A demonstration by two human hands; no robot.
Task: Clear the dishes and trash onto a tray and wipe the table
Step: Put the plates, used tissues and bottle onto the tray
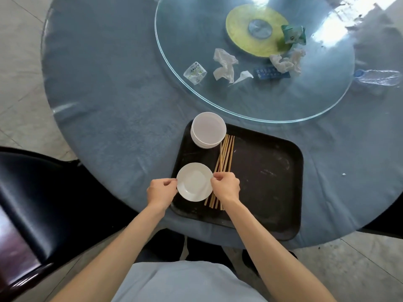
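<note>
A black tray (268,171) lies on the near side of the round blue table (113,110). A small white plate (194,182) sits over the tray's near left corner. My left hand (160,191) pinches its left rim and my right hand (225,188) pinches its right rim. Stacked white bowls (208,129) stand on the tray's far left corner. Several wooden chopsticks (225,155) lie on the tray between the bowls and my right hand.
On the glass turntable (196,29) lie crumpled tissues (224,65), a second tissue clump (286,61), a clear plastic wrapper (195,73), a blue packet (270,73) and a green packet (293,34). A plastic bottle (379,77) lies at the right. A dark chair (39,192) stands at the left.
</note>
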